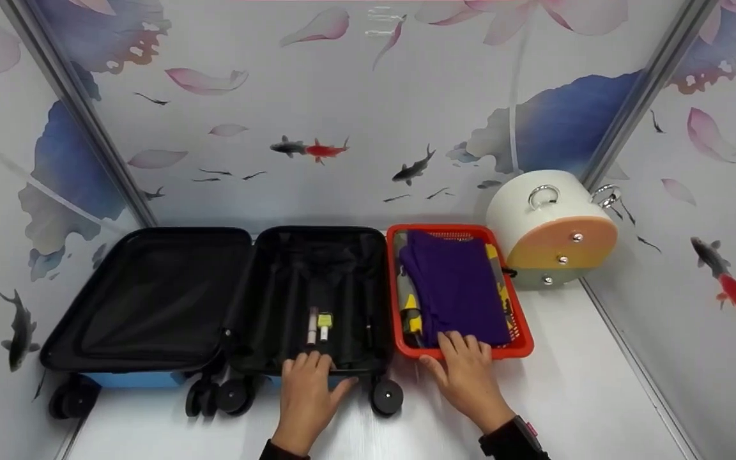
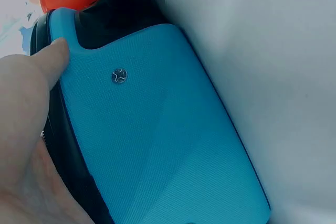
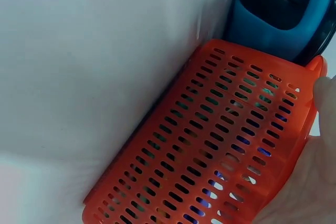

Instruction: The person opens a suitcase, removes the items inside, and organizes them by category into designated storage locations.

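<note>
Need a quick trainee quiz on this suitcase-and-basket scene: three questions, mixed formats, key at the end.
1. True or false: the purple cloth lies in the red basket, not in the open suitcase.

2. Which hand has its fingers over the basket's near rim?
A) left
B) right
C) neither

3. How many knobs show on the striped front of the white case?

Key:
1. True.
2. B. The right hand is at the basket; the left hand is at the suitcase's near rim.
3. Three.
</note>
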Available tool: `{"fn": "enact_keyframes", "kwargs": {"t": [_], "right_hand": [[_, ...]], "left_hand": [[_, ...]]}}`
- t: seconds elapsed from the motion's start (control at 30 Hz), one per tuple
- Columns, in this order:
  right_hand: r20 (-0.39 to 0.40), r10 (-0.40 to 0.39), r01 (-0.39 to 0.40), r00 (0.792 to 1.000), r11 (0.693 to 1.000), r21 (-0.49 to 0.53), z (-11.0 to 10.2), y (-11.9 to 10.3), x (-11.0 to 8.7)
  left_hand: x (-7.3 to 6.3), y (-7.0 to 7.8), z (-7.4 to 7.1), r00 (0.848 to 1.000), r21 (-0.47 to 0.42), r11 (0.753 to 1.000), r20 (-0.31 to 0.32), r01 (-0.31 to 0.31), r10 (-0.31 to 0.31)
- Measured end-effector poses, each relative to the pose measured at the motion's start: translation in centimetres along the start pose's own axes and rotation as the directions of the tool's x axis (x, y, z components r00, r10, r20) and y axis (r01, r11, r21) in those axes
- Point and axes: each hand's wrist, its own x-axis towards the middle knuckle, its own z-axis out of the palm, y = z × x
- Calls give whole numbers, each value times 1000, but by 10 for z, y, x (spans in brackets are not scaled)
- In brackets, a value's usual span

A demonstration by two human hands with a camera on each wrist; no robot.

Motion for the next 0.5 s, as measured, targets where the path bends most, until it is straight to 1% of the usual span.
{"fn": "enact_keyframes", "kwargs": {"t": [0.17,0.33,0.5], "right_hand": [[-47,-28,29,999,1000,7,0,4,13],[-34,-54,54,998,998,8,3,10,28],[-25,-77,78,997,997,15,7,15,42]], "left_hand": [[4,1,-1,1000,-8,1000,20,7,-7],[4,2,-1,998,-15,999,54,33,-32],[1,0,-1,997,-16,999,61,47,-46]]}}
